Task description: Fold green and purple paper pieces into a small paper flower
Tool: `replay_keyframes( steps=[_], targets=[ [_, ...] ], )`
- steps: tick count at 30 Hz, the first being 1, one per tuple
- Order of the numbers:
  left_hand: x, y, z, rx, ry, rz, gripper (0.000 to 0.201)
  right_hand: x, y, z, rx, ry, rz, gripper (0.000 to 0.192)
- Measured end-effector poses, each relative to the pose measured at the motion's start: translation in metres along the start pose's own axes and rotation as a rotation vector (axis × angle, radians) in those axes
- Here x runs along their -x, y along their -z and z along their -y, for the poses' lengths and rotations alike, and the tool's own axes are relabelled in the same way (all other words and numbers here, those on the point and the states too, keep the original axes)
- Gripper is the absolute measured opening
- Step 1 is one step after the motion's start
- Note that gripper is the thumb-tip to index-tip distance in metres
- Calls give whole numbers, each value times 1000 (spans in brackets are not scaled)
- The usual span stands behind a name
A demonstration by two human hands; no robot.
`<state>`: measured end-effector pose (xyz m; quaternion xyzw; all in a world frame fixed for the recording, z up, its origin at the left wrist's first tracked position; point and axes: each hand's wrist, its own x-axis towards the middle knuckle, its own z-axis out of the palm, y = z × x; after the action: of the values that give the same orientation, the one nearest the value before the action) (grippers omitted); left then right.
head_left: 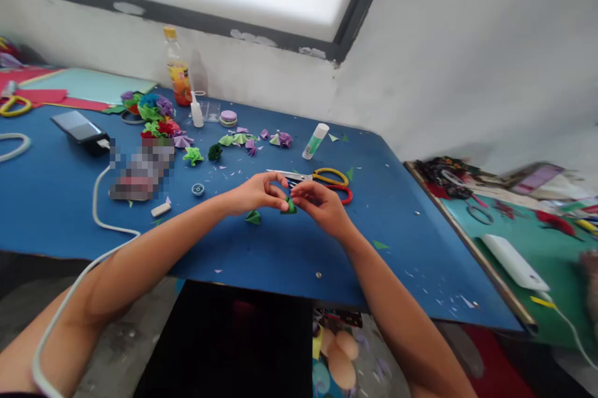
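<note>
We list: scissors (306,176) just beyond the hands, blades partly screened, handles rightward; glue stick (316,141) standing farther back; green scrap (253,217) leftward. Held above the blue table (275,261): green paper piece (290,207), between pinched fingertips of left hand (256,192) and right hand (324,206) (long axis covered, direction unclear to us). Bottle (179,74): orange drink inside.

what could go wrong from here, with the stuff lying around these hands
The small green paper piece between the left hand and right hand could crumple if squeezed too hard. The scissors lie just beyond, so a knuckle might brush the blades. The white cable crosses the left forearm; a quick arm movement might tug the phone.
</note>
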<state>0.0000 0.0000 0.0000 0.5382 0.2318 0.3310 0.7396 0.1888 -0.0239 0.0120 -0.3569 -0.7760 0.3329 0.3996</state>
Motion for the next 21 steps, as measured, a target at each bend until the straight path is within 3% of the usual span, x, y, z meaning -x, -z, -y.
replay_keyframes(
  steps=[4,6,9,12,16,21],
  targets=[
    [1,-2,4,63,116,78,45,1,-6,7,43,158,94,18],
    [0,-2,7,62,109,52,43,1,-5,9,113,186,68,19],
    [-1,-4,7,-55,-97,-164,35,1,-1,8,263,182,-84,17],
    [2,-7,4,-367,-334,-320,30,2,2,6,397,155,-205,12],
    [7,-9,4,-660,-532,-357,25,3,1,6,434,159,-238,11],
    [9,-10,6,-746,-612,-347,22,3,-1,10,440,169,-219,12]
  ],
)
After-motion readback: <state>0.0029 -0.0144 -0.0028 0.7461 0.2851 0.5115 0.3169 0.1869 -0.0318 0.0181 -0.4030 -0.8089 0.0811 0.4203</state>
